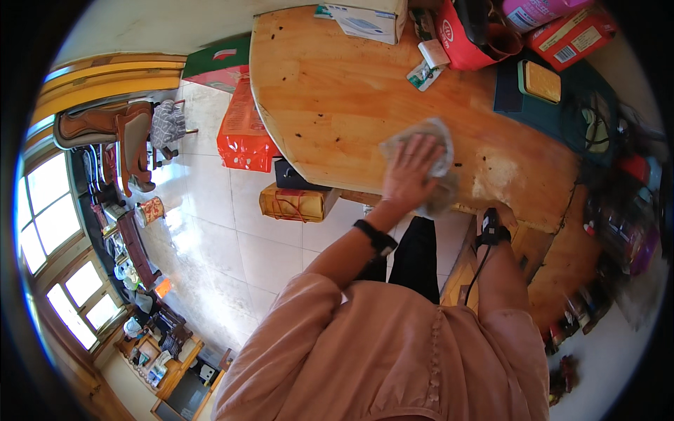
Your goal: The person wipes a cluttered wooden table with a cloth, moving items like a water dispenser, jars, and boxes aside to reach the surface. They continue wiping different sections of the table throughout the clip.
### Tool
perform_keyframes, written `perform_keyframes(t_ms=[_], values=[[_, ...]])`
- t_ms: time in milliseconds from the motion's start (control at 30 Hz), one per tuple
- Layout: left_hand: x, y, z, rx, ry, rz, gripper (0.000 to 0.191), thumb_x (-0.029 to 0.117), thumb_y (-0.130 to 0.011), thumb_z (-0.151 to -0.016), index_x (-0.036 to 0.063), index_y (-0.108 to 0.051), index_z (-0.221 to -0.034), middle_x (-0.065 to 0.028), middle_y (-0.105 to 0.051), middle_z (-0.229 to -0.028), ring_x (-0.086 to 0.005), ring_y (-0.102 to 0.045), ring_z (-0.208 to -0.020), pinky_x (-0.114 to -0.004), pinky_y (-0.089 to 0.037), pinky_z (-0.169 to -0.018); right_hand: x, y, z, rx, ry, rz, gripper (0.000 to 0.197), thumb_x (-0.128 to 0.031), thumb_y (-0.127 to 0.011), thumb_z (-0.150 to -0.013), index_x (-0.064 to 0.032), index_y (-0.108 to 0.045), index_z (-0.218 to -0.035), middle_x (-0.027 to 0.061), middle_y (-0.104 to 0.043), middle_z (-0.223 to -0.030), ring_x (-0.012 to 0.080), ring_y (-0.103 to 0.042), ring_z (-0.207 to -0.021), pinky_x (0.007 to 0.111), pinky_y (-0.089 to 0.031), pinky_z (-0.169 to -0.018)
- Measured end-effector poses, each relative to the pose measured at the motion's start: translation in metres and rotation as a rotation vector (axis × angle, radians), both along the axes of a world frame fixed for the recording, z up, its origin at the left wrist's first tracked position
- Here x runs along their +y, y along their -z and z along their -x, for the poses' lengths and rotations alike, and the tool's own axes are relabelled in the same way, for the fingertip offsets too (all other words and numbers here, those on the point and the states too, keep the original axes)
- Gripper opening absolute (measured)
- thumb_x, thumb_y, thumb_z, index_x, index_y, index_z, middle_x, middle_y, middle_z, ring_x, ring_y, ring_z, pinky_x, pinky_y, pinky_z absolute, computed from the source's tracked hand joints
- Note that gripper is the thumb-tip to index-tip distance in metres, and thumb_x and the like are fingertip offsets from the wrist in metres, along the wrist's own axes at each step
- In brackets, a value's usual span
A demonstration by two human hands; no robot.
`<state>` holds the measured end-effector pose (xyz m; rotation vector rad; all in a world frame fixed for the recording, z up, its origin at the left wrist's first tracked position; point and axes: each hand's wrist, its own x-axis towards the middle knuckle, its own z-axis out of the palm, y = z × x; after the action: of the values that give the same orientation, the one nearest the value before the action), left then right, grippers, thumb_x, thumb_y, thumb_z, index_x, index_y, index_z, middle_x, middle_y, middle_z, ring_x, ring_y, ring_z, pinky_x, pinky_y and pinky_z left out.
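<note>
My left hand (413,171) lies flat over a greyish cloth (441,138), pressing it against the wooden tabletop (363,110). Part of the cloth hangs toward the near edge and looks blurred. Around my left wrist is a black watch. My right hand (503,213) rests at the near edge of the tabletop, right of the cloth. Its fingers are mostly hidden by the wrist and a black strapped device (491,226) with a cable. Small dark specks dot the wood, and a pale worn patch (495,179) shows ahead of my right hand.
At the far side stand a white box (363,21), a red bag (463,39) and a yellow-lidded tin (541,81). Blurred clutter (621,226) fills the right. A red-orange bag (245,131) and a yellow box (292,204) sit left of the table. Chairs (131,142) line the windows.
</note>
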<state>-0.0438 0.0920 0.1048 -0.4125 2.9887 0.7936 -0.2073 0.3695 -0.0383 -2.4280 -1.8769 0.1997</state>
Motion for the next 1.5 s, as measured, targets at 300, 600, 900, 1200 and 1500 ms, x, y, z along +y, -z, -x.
perform_keyframes(t_ms=[300,600,900,1200,1500], values=[[-0.198,0.011,-0.083,0.002,-0.53,0.362,0.068,0.049,-0.05,-0.101,0.0163,-0.035,-0.159,-0.0107,-0.024,-0.167,-0.0321,-0.018,-0.155,-0.054,-0.01,-0.124,-0.006,-0.004,0.001,0.07,0.079,0.029,0.053,-0.045,-0.052,-0.097,-0.0054,-0.061,-0.131,0.0171,-0.056,-0.135,0.0339,-0.051,-0.128,0.051,-0.04,-0.108],[-0.377,0.046,-0.023,-0.137,-0.659,0.395,0.07,0.059,-0.038,-0.103,0.0238,-0.026,-0.162,-0.0132,-0.02,-0.169,-0.0383,-0.015,-0.155,-0.056,-0.014,-0.123,0.009,0.023,-0.008,0.003,0.074,0.04,0.053,-0.045,-0.052,-0.097,-0.0055,-0.061,-0.132,0.0169,-0.057,-0.135,0.0337,-0.052,-0.128,0.051,-0.041,-0.107],[-0.427,0.061,0.0,-0.113,-0.862,0.187,0.078,0.059,-0.039,-0.102,0.0121,-0.021,-0.162,-0.021,-0.014,-0.168,-0.0415,-0.014,-0.155,-0.055,-0.016,-0.123,0.01,0.009,-0.01,-0.039,0.095,0.004,0.054,-0.046,-0.052,-0.097,-0.0056,-0.061,-0.132,0.0167,-0.057,-0.135,0.0336,-0.052,-0.127,0.051,-0.041,-0.107],[-0.318,0.043,-0.058,-0.015,-0.76,0.318,0.08,0.053,-0.042,-0.103,-0.0011,-0.024,-0.158,-0.0228,-0.017,-0.167,-0.0392,-0.013,-0.155,-0.05,-0.017,-0.124,0.003,0.008,-0.005,-0.063,0.017,0.015,0.054,-0.046,-0.052,-0.097,-0.0056,-0.061,-0.132,0.0165,-0.058,-0.134,0.0334,-0.052,-0.127,0.051,-0.041,-0.107],[-0.192,0.027,-0.114,-0.052,-0.78,0.234,0.07,0.039,-0.046,-0.104,0.0008,-0.025,-0.159,-0.0217,-0.018,-0.167,-0.0391,-0.01,-0.156,-0.052,-0.01,-0.125,0.003,0.008,-0.003,-0.062,0.016,0.011,0.055,-0.047,-0.051,-0.097,-0.0057,-0.061,-0.132,0.0163,-0.058,-0.134,0.0333,-0.053,-0.126,0.051,-0.042,-0.106]])
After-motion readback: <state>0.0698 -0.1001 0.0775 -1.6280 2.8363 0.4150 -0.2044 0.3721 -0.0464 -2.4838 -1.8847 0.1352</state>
